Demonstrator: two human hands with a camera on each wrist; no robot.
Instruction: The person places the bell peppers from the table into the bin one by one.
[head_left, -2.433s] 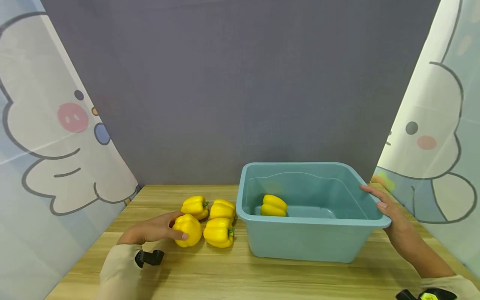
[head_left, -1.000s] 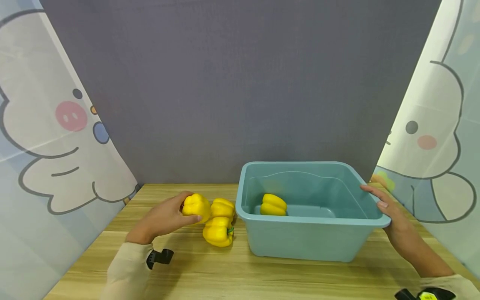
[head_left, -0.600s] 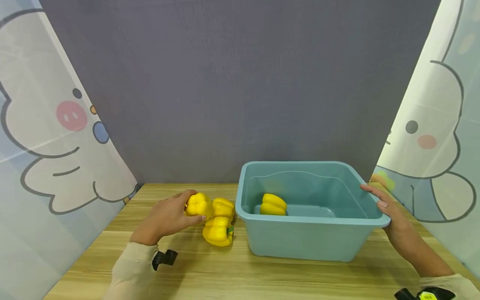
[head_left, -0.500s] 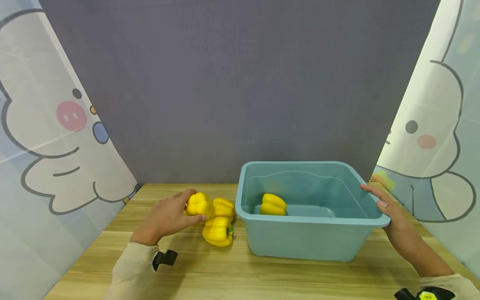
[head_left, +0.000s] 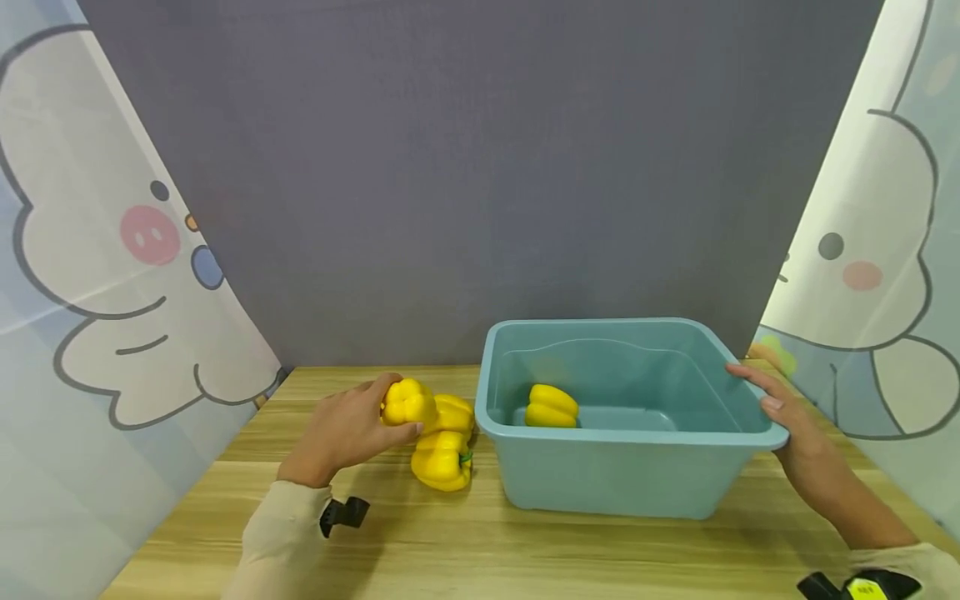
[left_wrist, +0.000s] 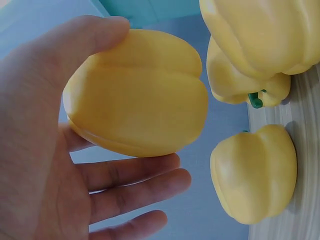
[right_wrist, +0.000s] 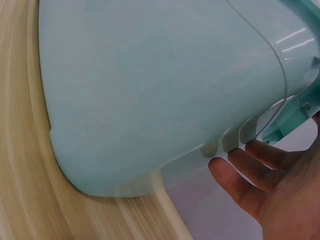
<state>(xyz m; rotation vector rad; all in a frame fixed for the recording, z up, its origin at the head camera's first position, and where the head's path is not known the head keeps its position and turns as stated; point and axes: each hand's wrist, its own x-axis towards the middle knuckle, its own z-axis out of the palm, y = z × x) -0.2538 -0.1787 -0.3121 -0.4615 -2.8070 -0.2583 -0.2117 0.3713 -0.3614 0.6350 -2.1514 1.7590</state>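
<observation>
My left hand (head_left: 350,433) holds a yellow bell pepper (head_left: 408,402) between thumb and fingers, above the table. In the left wrist view, the thumb lies along one side of this pepper (left_wrist: 140,95), with several fingers stretched past its other side. Close by on the table are two more yellow peppers (head_left: 441,463); a third pepper (left_wrist: 255,175) shows only in the left wrist view. My right hand (head_left: 802,442) grips the right rim of a blue-green plastic bin (head_left: 615,475), fingertips (right_wrist: 225,172) against its outer wall under the rim. One pepper (head_left: 552,407) lies inside the bin.
The wooden table (head_left: 435,550) meets a dark grey cloth (head_left: 480,183) at the back. Cartoon-printed curtains (head_left: 142,333) stand on both sides. A small black device (head_left: 345,514) is strapped on each wrist.
My left hand has lifted its pepper from the front left of the group and carried it up and rightward, covering the rear-left pepper in the head view. The right hand stays on the bin.
</observation>
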